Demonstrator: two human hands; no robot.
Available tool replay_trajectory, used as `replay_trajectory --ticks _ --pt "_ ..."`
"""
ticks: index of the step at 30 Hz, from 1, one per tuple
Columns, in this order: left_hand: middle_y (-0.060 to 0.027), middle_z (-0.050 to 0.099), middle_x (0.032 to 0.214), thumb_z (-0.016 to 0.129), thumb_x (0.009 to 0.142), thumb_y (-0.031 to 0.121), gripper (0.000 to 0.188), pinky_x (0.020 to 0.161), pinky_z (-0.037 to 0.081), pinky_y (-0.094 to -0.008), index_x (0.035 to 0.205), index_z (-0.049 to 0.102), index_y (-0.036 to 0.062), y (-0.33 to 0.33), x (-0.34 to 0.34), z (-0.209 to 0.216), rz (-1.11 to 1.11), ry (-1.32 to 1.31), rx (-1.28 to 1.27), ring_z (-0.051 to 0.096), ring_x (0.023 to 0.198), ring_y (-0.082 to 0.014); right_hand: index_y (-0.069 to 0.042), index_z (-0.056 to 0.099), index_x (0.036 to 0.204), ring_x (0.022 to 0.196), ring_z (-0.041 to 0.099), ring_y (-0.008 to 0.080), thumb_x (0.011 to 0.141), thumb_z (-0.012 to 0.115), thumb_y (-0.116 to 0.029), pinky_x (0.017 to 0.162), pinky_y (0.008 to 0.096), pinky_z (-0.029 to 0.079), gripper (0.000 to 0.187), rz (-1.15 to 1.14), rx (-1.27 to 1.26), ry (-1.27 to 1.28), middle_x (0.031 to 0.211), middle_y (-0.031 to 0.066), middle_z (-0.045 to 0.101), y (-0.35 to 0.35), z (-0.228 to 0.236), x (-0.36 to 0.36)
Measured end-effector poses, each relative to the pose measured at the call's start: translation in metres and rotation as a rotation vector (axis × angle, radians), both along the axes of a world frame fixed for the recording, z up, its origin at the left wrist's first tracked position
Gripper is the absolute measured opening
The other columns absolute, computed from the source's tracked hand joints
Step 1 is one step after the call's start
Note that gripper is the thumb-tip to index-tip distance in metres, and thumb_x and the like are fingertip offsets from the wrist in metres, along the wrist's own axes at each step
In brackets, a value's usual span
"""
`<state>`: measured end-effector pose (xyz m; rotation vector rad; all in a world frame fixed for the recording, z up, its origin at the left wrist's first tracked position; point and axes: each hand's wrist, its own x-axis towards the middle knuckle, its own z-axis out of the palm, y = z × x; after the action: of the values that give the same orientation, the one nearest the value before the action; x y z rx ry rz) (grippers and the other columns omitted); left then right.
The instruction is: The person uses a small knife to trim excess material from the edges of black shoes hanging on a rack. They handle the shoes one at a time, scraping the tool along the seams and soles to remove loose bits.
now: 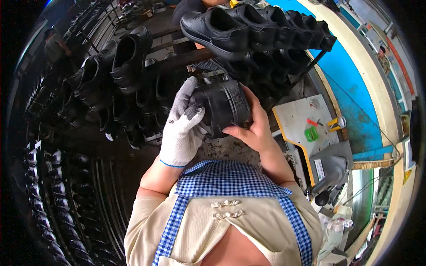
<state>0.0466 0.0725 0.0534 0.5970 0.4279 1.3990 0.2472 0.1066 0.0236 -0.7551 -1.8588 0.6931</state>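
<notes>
Both of my hands hold a black shoe (217,108) up in front of my chest. My left hand (183,126), in a white knitted glove with dark smudged fingertips, is closed round the shoe's left side. On the opposite side, my bare right hand (257,122) grips it with the thumb low on the near face and the fingers behind. Smooth black panels with raised seams and a grainier patch near the right hand face me. The shoe's far side is hidden.
Beyond my hands, a rack holds rows of black shoes (215,29), with more shoes (128,55) to the left. A white worktable (306,115) at right carries a green object (311,134) and a yellow tape roll (337,123). A grey machine (330,168) stands nearer. Another person (55,46) is far left.
</notes>
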Motion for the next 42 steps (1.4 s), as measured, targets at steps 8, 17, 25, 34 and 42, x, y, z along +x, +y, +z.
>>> replay_trajectory --ticks 8,17,25,34,42 --pt "-0.0129 0.045 0.144 0.062 0.089 0.005 0.071 0.107 0.043 -0.036 0.151 0.028 0.0053 -0.001 0.011 -0.022 0.043 0.28 0.255 0.049 0.13 -0.0236 0.003 0.04 0.143 0.12 0.056 0.0216 0.08 0.081 -0.026 0.101 0.0347 0.045 0.081 0.081 -0.284 0.21 0.132 0.0153 0.056 -0.005 -0.013 0.023" --pt "-0.0184 0.066 0.112 0.064 0.081 0.001 0.055 0.089 0.052 -0.0366 0.135 0.052 0.0018 0.002 0.025 -0.058 -0.177 1.01 0.782 0.066 0.102 -0.0283 0.001 0.034 0.148 0.131 0.046 0.0219 0.079 0.082 -0.027 0.111 0.0374 0.034 0.089 0.159 -0.683 0.429 0.14 0.0144 0.051 -0.024 -0.064 0.058" --pt "-0.0123 0.041 0.149 0.07 0.083 0.014 0.082 0.111 0.038 -0.0341 0.152 0.027 0.002 0.006 0.033 -0.06 -0.303 0.265 0.09 0.043 0.136 -0.0221 0.003 0.05 0.137 0.073 0.06 0.008 0.083 0.079 -0.021 0.06 0.021 0.05 0.066 -0.105 -0.476 0.148 0.115 0.0076 0.06 -0.034 -0.023 0.053" --pt "-0.0125 0.034 0.153 0.072 0.084 0.017 0.085 0.113 0.035 -0.0342 0.152 0.024 0.0002 0.013 0.036 -0.06 -0.27 0.353 0.148 0.039 0.139 -0.0223 -0.008 0.065 0.121 0.068 0.065 0.013 0.078 0.081 -0.012 0.058 0.0269 0.052 0.046 -0.331 0.064 -0.252 0.107 0.0058 0.063 -0.037 0.001 0.051" --pt "-0.0148 0.034 0.154 0.065 0.088 0.009 0.075 0.117 0.025 -0.0361 0.151 0.027 -0.0019 0.014 0.039 -0.065 -0.233 0.589 0.298 0.032 0.143 -0.0237 -0.009 0.066 0.09 0.074 0.064 0.0172 0.062 0.075 -0.006 0.053 0.0306 0.051 0.03 -0.261 0.408 -0.833 0.089 0.0015 0.06 -0.032 0.033 0.05"
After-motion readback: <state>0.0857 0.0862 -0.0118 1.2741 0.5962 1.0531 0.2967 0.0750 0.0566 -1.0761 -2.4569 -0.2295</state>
